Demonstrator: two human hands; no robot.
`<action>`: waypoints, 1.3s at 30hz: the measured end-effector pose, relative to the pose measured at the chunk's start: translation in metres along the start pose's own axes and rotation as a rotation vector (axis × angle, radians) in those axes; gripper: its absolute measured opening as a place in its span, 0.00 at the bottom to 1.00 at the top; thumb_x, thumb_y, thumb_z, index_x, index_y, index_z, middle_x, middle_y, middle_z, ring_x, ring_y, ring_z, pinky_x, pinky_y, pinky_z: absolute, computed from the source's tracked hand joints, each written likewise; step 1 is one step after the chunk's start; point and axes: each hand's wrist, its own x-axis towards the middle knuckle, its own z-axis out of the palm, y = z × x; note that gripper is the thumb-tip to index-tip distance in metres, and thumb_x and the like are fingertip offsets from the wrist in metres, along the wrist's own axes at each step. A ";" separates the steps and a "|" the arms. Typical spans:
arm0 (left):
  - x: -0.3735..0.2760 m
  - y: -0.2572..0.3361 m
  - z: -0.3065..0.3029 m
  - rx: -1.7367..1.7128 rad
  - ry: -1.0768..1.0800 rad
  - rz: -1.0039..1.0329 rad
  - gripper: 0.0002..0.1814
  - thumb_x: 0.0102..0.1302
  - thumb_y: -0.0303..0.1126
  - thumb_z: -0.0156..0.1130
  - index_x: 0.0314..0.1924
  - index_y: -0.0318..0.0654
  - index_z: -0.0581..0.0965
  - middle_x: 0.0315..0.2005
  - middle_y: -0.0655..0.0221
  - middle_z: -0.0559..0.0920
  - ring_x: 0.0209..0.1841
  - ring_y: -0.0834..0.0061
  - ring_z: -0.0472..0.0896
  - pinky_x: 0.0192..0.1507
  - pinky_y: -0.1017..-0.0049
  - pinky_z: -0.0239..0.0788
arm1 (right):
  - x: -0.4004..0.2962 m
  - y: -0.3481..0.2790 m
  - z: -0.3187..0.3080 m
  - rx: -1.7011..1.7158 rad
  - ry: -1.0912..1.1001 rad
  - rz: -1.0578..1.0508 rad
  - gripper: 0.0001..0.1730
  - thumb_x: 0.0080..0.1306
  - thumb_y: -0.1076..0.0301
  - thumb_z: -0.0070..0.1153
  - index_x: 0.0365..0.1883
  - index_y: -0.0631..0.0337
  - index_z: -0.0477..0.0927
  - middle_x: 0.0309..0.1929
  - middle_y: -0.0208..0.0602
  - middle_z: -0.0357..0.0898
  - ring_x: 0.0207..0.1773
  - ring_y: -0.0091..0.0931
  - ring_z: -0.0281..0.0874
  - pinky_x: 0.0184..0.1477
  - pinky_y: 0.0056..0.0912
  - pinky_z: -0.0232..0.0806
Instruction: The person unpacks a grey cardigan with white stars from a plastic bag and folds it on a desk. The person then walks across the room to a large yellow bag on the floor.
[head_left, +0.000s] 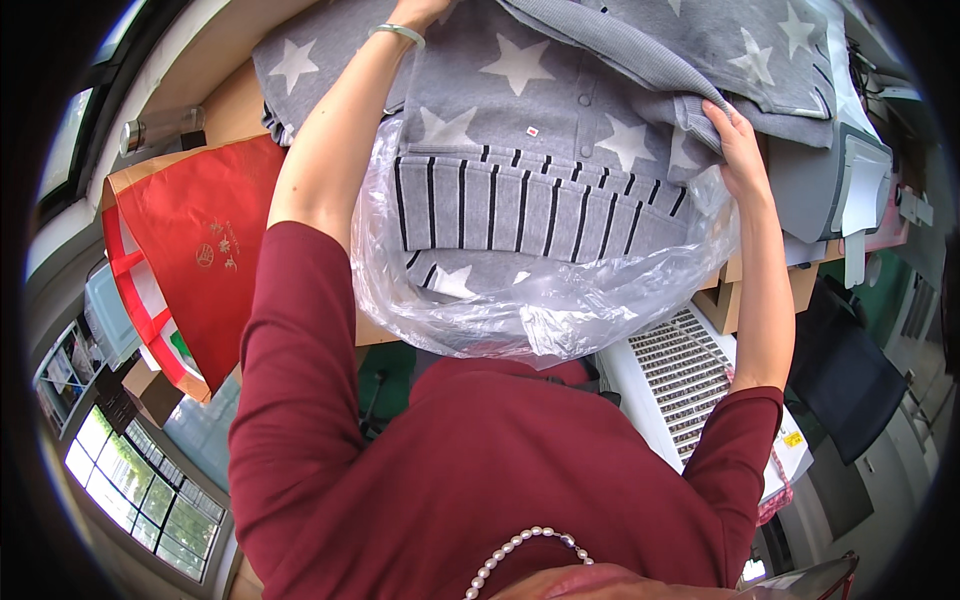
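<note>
A grey knitted garment with white stars (517, 64) and buttons lies spread before me, its black-striped hem band (517, 206) towards me. My right hand (739, 142) pinches a ribbed edge of the grey knit at the right. At the top rim my left hand (424, 11), with a bangle on its wrist, is cut off by the picture's edge, so its fingers are hidden. A clear plastic bag (577, 300) surrounds the lower part of the knitwear, with more starred knit under the striped band. A small white tag with a red mark (532, 131) lies on the garment.
On the left stands a red paper bag (202, 247) near a glass jar (161, 129) lying at the window side. A grey machine or case (817, 180) is at the right. Below it are cardboard boxes (799, 289), a white slatted heater (675, 375) and a black chair (847, 367).
</note>
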 end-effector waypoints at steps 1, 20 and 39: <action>-0.004 -0.001 -0.002 -0.055 -0.003 0.014 0.09 0.65 0.30 0.54 0.42 0.36 0.76 0.18 0.74 0.74 0.14 0.85 0.66 0.18 0.81 0.59 | -0.003 -0.001 0.000 0.011 -0.009 0.037 0.13 0.67 0.63 0.52 0.44 0.60 0.78 0.37 0.23 0.79 0.37 0.14 0.72 0.42 0.18 0.64; -0.314 0.022 0.010 0.877 0.297 0.221 0.29 0.54 0.32 0.67 0.55 0.38 0.66 0.54 0.53 0.64 0.59 0.57 0.62 0.62 0.64 0.52 | -0.135 0.032 0.000 -0.708 -0.414 0.283 0.16 0.64 0.64 0.52 0.45 0.65 0.77 0.37 0.26 0.78 0.40 0.16 0.70 0.45 0.20 0.64; -0.373 -0.019 0.042 0.658 -0.517 -0.404 0.19 0.60 0.44 0.59 0.38 0.32 0.80 0.31 0.61 0.81 0.36 0.69 0.79 0.40 0.72 0.69 | -0.172 0.085 -0.003 -0.847 -0.509 0.368 0.26 0.56 0.48 0.61 0.45 0.59 0.77 0.32 0.32 0.77 0.38 0.21 0.72 0.42 0.25 0.64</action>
